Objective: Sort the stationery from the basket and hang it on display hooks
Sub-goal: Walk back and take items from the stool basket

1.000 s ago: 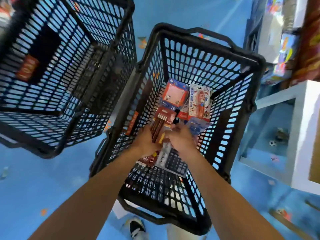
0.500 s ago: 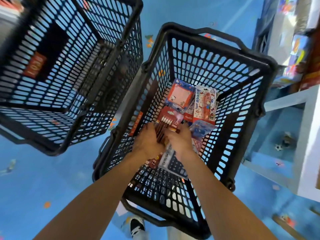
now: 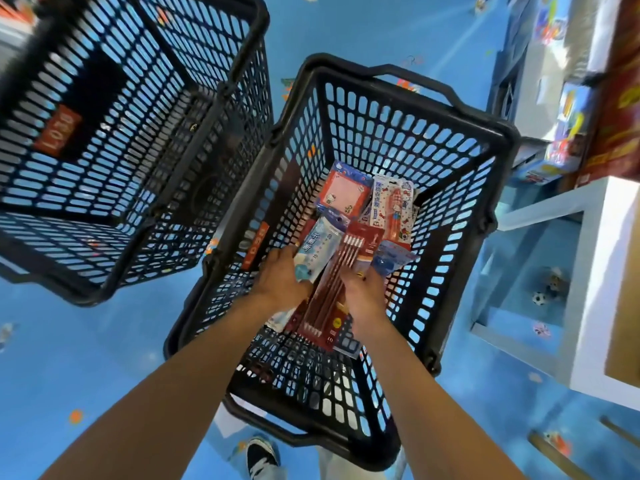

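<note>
Newly lifted, a pale blue packet (image 3: 317, 249) sits pinched in the left hand (image 3: 281, 280); sorting has barely begun.
Right hand (image 3: 363, 294) curls its fingers round the red pencil pack (image 3: 334, 278) beside it, both low inside the basket (image 3: 398, 73) among other packs (image 3: 343, 192); nothing hangs yet.

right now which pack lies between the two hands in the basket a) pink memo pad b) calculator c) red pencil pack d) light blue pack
c: the red pencil pack runs lengthwise between the left hand, which grips a light blue pack, and the right hand, which holds its other edge.
</note>
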Motion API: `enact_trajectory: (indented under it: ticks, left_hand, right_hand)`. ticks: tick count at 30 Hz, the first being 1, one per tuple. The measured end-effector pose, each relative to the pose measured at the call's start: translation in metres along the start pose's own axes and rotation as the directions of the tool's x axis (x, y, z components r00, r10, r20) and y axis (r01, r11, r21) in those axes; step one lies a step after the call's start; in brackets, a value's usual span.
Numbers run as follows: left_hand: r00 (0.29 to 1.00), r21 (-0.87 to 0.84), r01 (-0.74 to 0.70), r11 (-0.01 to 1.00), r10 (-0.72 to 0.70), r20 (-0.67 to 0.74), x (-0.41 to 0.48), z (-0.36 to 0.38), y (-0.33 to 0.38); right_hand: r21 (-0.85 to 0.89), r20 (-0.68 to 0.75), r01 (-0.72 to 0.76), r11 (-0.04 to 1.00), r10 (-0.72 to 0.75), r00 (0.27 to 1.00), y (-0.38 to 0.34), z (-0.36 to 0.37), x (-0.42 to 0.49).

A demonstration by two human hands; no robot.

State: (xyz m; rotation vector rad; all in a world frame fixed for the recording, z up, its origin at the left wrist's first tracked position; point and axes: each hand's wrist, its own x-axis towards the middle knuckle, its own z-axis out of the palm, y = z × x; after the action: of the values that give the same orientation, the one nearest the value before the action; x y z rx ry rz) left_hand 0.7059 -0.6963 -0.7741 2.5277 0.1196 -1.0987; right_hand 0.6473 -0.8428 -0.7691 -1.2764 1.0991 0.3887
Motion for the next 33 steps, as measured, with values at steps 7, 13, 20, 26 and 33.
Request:
enact_trajectory:
  ticks: [7, 13, 20, 26, 33]
  left_hand:
    - [0.997, 0.248, -0.009, 0.969, 0.029, -0.077, 0.008, 0.022, 0.000]
    - [0.989, 0.328, 0.020, 0.945, 0.029, -0.145, 0.001, 0.027, 0.011]
    - [0.998, 0.056, 0.023, 0.998, -0.020, -0.058, 0.000, 0.021, 0.020]
    - [0.981, -0.275, 0.163, 0.947, -0.185, -0.057, -0.006, 0.009, 0.012]
    - [0.876, -0.501, 0.202, 0.842, -0.383, -0.292, -0.020, 0.001, 0.014]
  right_hand:
    - [-0.126, -0.111, -0.072, 0.989, 0.058, 0.992, 0.011, -0.001, 0.013]
    - [-0.159, -0.132, -0.080, 0.984, 0.059, 0.990, 0.014, 0.004, 0.019]
    - [-0.139, -0.123, -0.081, 0.987, 0.064, 0.990, 0.013, 0.003, 0.018]
    - [-0.157, -0.089, -0.027, 0.987, 0.013, 0.996, 0.019, -0.001, 0.017]
    - [-0.131, 0.070, -0.011, 0.991, 0.021, 0.997, 0.009, 0.022, 0.003]
